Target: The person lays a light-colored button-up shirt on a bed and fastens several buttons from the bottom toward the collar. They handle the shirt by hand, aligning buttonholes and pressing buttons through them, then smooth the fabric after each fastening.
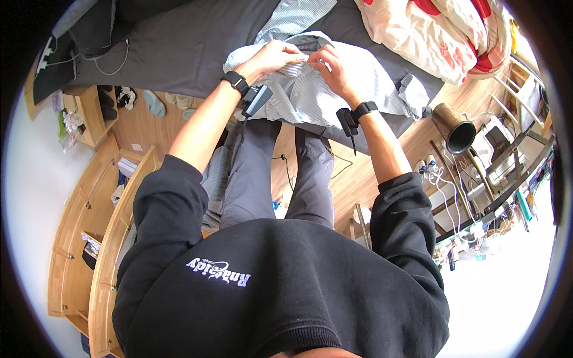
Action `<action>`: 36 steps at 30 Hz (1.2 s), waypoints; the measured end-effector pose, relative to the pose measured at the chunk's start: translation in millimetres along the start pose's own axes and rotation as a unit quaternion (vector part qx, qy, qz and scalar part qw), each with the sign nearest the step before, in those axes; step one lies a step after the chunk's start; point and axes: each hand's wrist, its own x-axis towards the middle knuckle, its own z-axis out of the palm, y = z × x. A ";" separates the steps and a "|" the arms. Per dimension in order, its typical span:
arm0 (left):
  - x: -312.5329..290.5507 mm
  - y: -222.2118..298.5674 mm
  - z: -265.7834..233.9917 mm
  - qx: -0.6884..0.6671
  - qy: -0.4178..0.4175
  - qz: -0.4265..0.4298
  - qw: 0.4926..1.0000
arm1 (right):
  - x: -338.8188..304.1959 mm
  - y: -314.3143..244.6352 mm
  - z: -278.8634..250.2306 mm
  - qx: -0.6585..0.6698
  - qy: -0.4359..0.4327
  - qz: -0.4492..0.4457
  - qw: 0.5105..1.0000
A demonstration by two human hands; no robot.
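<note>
A pale blue-grey, finely striped button-up shirt (346, 108) lies spread on the dark grey bed sheet (191, 51), its collar end away from me. Just below the collar, my left hand (276, 58) pinches the cloth at the front opening with thumb and fingertips. Close beside it on the right, my right hand (333, 67) has its fingers closed on the same edge of the shirt. The two sets of fingertips almost meet. Whether a button sits between them is too small to tell. One sleeve (298, 18) stretches toward the far side of the bed.
A crumpled white-and-red quilt (418, 39) lies at the far right of the bed. On the floor to the right stands a dark bin (456, 128), near loose white cables (444, 185). Slippers (154, 102) and open wooden cabinets (89, 238) are on the left.
</note>
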 end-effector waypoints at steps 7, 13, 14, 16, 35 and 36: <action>8.7 -10.0 4.6 -0.066 -0.010 -0.049 0.997 | -2.7 4.9 3.3 0.001 0.011 -0.001 1.000; 18.7 -26.2 3.4 -0.182 -0.032 -0.080 0.980 | -1.7 16.2 7.1 0.004 0.010 -0.017 1.000; 19.1 -27.2 5.4 -0.186 -0.025 -0.075 0.979 | -1.3 17.6 7.5 -0.002 0.005 -0.016 1.000; 17.1 -28.5 10.0 -0.179 0.014 -0.079 0.981 | -2.2 18.7 8.9 -0.013 0.002 -0.013 1.000; 0.8 -6.1 21.5 -0.076 0.029 -0.056 0.995 | -17.5 17.3 13.5 0.010 0.028 0.021 0.999; 0.9 -6.4 20.6 -0.068 0.022 -0.046 0.996 | -18.8 17.4 13.5 0.002 0.024 0.028 0.999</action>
